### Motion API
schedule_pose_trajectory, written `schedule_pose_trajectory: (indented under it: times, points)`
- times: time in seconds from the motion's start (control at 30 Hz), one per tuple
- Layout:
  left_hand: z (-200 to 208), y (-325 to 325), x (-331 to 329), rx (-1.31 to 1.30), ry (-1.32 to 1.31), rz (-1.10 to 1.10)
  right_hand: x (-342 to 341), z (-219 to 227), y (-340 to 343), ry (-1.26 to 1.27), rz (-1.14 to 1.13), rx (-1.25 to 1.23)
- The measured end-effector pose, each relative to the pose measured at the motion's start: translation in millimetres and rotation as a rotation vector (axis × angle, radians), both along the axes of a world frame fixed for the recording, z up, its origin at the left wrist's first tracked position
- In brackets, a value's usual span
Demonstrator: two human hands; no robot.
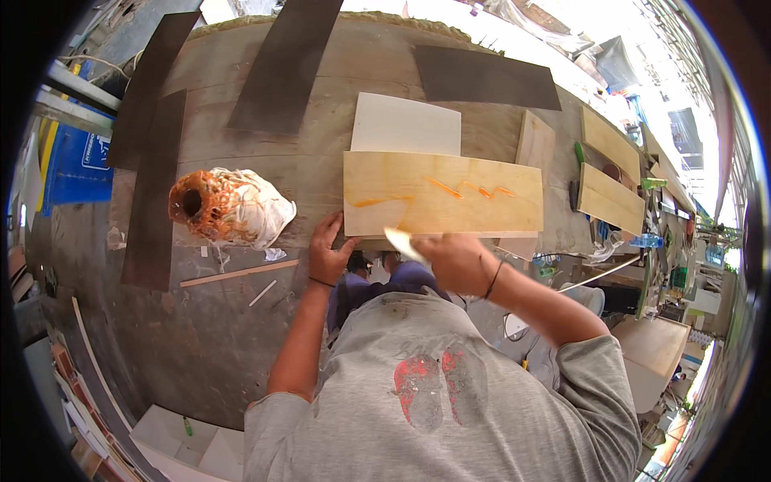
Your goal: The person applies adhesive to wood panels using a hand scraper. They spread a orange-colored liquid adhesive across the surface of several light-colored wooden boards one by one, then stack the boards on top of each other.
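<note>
A pale wooden board (482, 173) lies on the workbench in front of me, with streaks of orange glue (447, 189) across its face. At its near left corner, my left hand (329, 253) grips the edge between thumb and fingers. My right hand (454, 261) is closed around a pale flat spreader (404, 245), whose blade is at the board's near edge, over the glue trail's lower end. Whether the blade touches the wood is unclear. To the left lies a glue-crusted container (233, 207), whitish and orange-brown, its dark round opening facing left.
A white panel (407, 124) sits just beyond the board. Dark strips (285, 68) lie on the bench (213, 84) at the left and back, one dark panel (486, 76) at the back right. More wooden boards (610, 198) are at the right. Wood sticks (239, 273) lie on the floor.
</note>
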State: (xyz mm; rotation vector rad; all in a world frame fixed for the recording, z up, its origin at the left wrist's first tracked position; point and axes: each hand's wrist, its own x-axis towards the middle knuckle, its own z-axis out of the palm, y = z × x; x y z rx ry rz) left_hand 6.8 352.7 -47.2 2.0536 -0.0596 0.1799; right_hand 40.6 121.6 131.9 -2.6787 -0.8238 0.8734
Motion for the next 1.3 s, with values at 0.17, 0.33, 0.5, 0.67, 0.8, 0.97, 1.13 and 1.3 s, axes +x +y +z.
schedule_pose_trajectory:
  times: [0.17, 0.33, 0.5, 0.67, 0.8, 0.97, 1.13, 1.3]
  points:
    - [13.1, 7.1, -7.1, -0.052, 0.026, -0.035, 48.3, -27.3, 6.9, -0.119, -0.021, -0.088]
    - [4.6, 14.5, -18.3, -0.11, 0.025, -0.022, -2.3, -19.4, 31.9, -0.07, 0.192, 0.09]
    - [9.1, 17.1, -37.6, -0.175, 0.107, 0.217, 64.1, -4.2, 36.6, -0.118, -0.015, 0.047]
    - [-19.1, 25.1, -58.5, -0.453, 0.166, 0.412, 61.3, -41.9, 75.8, -0.192, 0.081, -0.064]
    - [-27.4, 37.1, -64.7, -0.539, 0.13, 0.541, 11.7, -32.1, 108.1, -0.12, 0.217, 0.093]
    - [-18.1, 43.1, -63.9, -0.453, 0.171, 0.461, 24.3, 25.2, 67.7, 0.02, -0.011, 0.122]
    - [8.7, 15.2, -36.6, -0.07, 0.139, 0.166, 1.2, -40.0, -21.9, -0.469, -0.065, -0.204]
    - [13.7, -14.9, -12.3, 0.134, -0.009, 0.052, -42.3, -30.1, -47.7, -0.252, -0.012, -0.091]
